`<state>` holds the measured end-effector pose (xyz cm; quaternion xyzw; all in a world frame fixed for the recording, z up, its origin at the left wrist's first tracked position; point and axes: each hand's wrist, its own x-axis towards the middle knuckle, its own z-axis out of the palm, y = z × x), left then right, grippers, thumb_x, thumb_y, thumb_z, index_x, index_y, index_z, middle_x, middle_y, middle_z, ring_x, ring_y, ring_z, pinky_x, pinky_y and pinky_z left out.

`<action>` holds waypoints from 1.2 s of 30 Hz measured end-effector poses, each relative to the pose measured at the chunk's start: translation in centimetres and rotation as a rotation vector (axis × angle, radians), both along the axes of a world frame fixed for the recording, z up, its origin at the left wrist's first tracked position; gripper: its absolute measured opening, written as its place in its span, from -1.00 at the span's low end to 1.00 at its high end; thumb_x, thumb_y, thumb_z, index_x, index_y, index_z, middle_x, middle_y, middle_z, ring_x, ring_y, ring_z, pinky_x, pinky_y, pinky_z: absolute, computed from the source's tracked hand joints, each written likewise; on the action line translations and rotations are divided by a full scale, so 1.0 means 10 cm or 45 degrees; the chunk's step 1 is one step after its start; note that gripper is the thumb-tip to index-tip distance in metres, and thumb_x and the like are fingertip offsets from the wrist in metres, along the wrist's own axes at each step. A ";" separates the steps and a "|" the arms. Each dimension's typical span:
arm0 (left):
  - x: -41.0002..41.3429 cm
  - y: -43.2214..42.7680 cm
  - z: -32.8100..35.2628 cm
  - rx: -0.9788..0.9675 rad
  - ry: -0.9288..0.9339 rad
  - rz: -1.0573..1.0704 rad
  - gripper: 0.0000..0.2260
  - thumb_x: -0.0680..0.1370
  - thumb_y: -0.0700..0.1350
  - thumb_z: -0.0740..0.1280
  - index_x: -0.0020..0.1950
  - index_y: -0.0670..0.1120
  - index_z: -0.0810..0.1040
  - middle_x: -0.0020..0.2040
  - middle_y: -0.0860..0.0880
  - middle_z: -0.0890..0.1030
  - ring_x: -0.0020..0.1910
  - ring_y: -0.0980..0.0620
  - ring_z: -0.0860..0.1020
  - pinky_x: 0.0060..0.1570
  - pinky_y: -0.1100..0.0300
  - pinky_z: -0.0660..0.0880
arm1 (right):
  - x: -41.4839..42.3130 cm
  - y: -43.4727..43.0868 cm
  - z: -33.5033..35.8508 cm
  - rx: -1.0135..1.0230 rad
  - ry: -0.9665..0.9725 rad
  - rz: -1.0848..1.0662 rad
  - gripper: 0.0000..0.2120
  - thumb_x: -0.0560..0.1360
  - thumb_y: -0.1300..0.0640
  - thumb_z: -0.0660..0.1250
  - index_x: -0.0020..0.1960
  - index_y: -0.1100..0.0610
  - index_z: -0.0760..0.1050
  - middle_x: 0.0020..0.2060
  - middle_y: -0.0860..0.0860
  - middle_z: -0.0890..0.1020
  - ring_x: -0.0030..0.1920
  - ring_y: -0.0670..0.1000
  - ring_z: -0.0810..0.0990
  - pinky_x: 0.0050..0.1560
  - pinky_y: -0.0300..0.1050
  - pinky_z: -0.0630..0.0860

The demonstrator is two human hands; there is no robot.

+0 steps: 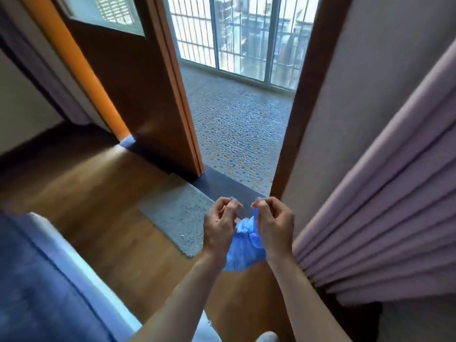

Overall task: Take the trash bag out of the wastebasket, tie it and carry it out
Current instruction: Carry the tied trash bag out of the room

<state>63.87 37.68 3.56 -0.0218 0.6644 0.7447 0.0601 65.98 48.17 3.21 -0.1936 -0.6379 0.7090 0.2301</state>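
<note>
A small blue trash bag (245, 248) hangs between my two hands, bunched at its top. My left hand (219, 224) pinches one strip of the bag's mouth at the fingertips. My right hand (272, 225) pinches the other strip, which runs down to the gathered neck. Both hands are held in front of me, above the wooden floor near a doorway. No wastebasket is in view.
An open brown door (138, 95) stands at the left of the doorway onto a pebble-floored balcony (237, 124) with barred windows. A grey mat (177, 215) lies before the dark threshold. A pink curtain (385, 206) hangs at right; blue bedding (44, 280) at lower left.
</note>
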 end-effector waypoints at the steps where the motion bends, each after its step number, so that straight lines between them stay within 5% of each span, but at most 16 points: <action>1: -0.03 -0.16 0.02 0.002 0.007 0.053 -0.83 0.51 0.00 0.30 -0.26 0.03 0.57 -0.48 0.13 0.44 -0.53 0.17 0.31 -0.51 0.30 0.31 | -0.07 -0.16 0.02 0.006 0.018 0.059 -0.79 0.46 0.13 0.33 -0.34 0.11 0.57 -0.58 -0.13 0.47 -0.52 -0.13 0.35 -0.45 -0.21 0.30; 8: -0.13 -1.31 0.08 0.000 0.038 0.386 -0.82 0.51 0.00 0.28 -0.26 0.02 0.59 -0.48 0.13 0.35 -0.50 0.16 0.28 -0.50 0.29 0.30 | -0.43 -1.31 0.04 0.099 0.049 0.419 -0.74 0.47 0.10 0.33 -0.30 0.25 0.54 -0.51 -0.01 0.44 -0.45 -0.02 0.36 -0.42 -0.13 0.30; 14: -0.17 -2.31 0.02 0.062 0.029 0.629 -0.80 0.53 -0.04 0.28 -0.28 -0.01 0.57 -0.50 0.14 0.33 -0.53 0.19 0.26 -0.53 0.31 0.26 | -0.62 -2.30 0.05 0.113 0.009 0.659 -0.74 0.48 0.14 0.35 -0.38 0.04 0.49 -0.53 -0.07 0.39 -0.48 -0.08 0.30 -0.46 -0.17 0.26; 21: -0.09 -3.27 0.01 0.041 0.006 0.833 -0.78 0.58 -0.05 0.27 -0.26 -0.02 0.56 -0.49 0.15 0.32 -0.51 0.16 0.25 -0.50 0.26 0.25 | -0.74 -3.26 0.01 0.210 0.015 0.847 -0.75 0.50 0.18 0.34 -0.35 0.08 0.51 -0.54 -0.15 0.43 -0.48 -0.12 0.34 -0.47 -0.24 0.29; 30: -0.09 -4.02 0.00 0.042 -0.015 1.103 -0.73 0.61 -0.13 0.28 -0.30 -0.02 0.57 -0.53 0.13 0.32 -0.53 0.12 0.27 -0.50 0.24 0.25 | -0.99 -4.03 -0.11 0.233 -0.052 1.096 -0.73 0.45 0.03 0.39 -0.34 0.18 0.56 -0.57 -0.12 0.32 -0.48 -0.06 0.25 -0.45 -0.14 0.20; 36: -0.44 -4.30 -0.02 0.066 -0.035 1.186 -0.74 0.61 -0.18 0.27 -0.28 -0.09 0.52 -0.52 0.08 0.27 -0.53 0.11 0.21 -0.46 0.20 0.18 | -1.38 -4.38 -0.17 0.231 -0.042 1.166 -0.82 0.42 -0.01 0.36 -0.25 0.05 0.67 -0.58 -0.14 0.42 -0.49 -0.10 0.33 -0.46 -0.20 0.27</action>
